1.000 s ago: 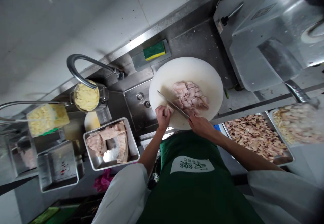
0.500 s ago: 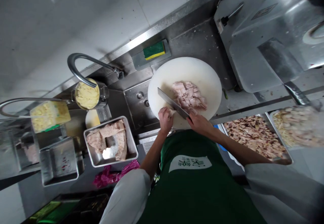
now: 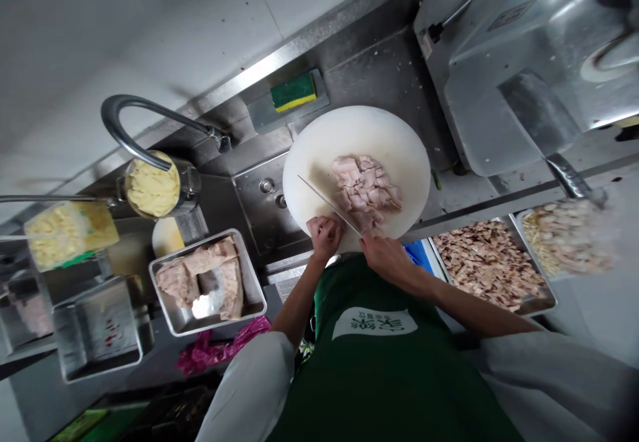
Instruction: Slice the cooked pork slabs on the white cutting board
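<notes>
On the round board (image 3: pixel 319 137), cut meat (image 3: pixel 369 186) is heaped centrally; the knife (image 3: pixel 331 206) is gripped by the closed right hand (image 3: pixel 382 253); by the near edge, the left hand (image 3: pixel 325 237) is curled, its hold hidden. Slicing seems underway; a guarded stroke is called for next.

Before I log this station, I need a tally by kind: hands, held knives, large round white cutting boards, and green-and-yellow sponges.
Hands: 2 (left hand, right hand)
Held knife: 1
Large round white cutting board: 1
Green-and-yellow sponge: 1
Total: 5
</notes>
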{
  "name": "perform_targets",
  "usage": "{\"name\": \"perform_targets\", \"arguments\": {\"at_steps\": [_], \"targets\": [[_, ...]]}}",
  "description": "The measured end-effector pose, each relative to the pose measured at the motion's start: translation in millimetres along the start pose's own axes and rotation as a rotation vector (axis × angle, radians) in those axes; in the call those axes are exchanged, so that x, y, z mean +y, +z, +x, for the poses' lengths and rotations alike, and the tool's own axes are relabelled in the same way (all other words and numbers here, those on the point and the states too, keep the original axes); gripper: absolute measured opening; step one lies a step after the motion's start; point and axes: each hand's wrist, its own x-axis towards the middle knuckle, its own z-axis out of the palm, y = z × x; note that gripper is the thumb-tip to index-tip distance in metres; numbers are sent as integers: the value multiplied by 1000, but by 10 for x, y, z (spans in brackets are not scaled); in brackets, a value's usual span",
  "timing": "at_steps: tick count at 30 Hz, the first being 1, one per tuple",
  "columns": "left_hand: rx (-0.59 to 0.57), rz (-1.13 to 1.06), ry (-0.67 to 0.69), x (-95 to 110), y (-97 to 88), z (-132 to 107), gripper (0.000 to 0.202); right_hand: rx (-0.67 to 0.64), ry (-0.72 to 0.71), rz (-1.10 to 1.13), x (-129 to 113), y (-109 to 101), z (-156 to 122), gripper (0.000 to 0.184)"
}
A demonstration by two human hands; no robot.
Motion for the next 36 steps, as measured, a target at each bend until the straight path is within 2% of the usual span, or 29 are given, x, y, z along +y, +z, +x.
{"name": "perform_targets", "arguments": {"at_steps": [6, 9, 11, 16, 18, 20, 25, 27, 29, 33, 35, 36], "targets": [[15, -31, 66, -89, 64, -41, 7, -56, -1, -53, -91, 97, -354, 31], [9, -64, 38, -100, 64, -50, 7, -62, 11, -52, -62, 139, -398, 31], [6, -75, 28, -95, 61, -46, 9, -70, -7, -45, -67, 121, -268, 33], [-37, -62, 22, -79, 50, -31, 10, 29, -81, -21, -142, -104, 373, 36], [-48, -59, 6, -85, 51, -38, 11, 67, -76, -7, -137, -165, 448, 37], [-52, -61, -13, -99, 60, -54, 12, 55, -66, -16, -98, -145, 313, 36], [-64, -53, -42, -130, 83, -84, 15, -118, -13, -36, 30, 111, -359, 31], [-47, -22, -17, -123, 75, -74, 15, -145, 17, -30, 27, 148, -412, 30], [-25, 9, 2, -106, 58, -54, 15, -134, 0, -13, -31, 98, -244, 31], [-38, 34, 16, -72, 26, -23, 14, -56, -69, 29, -195, -139, 349, 34], [-39, 25, 17, -69, 24, -24, 13, -6, -75, 40, -205, -212, 458, 36], [-38, 23, 14, -72, 27, -30, 13, 4, -78, 41, -184, -216, 424, 37]]}}
